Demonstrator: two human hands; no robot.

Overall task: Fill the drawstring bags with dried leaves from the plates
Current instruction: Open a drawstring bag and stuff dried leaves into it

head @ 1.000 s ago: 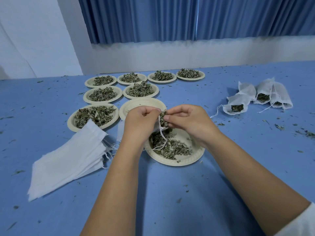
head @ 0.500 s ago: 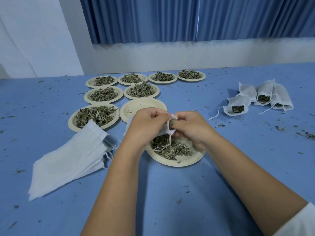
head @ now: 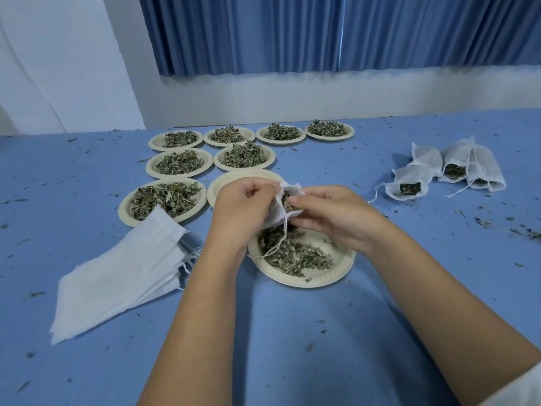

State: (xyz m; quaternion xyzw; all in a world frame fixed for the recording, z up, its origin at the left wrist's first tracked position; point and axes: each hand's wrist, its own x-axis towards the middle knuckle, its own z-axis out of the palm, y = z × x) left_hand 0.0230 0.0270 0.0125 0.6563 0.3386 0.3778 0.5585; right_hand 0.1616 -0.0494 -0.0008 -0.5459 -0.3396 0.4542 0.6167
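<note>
Left hand (head: 243, 208) fingers clamped on bag (head: 274, 216) side; right hand (head: 333, 213) fingers pinched on its open mouth, leaves (head: 285, 198) showing inside. Plate (head: 341, 271) just below fingers.

A blue table (head: 292, 347) is stretching from the near edge to the far wall. Beyond it, a pleated blue curtain (head: 322, 33) is hanging (drawn shut, in narrow folds) above a pale wall band (head: 322, 95), and a white wall (head: 58, 68) is rising at far left.
</note>
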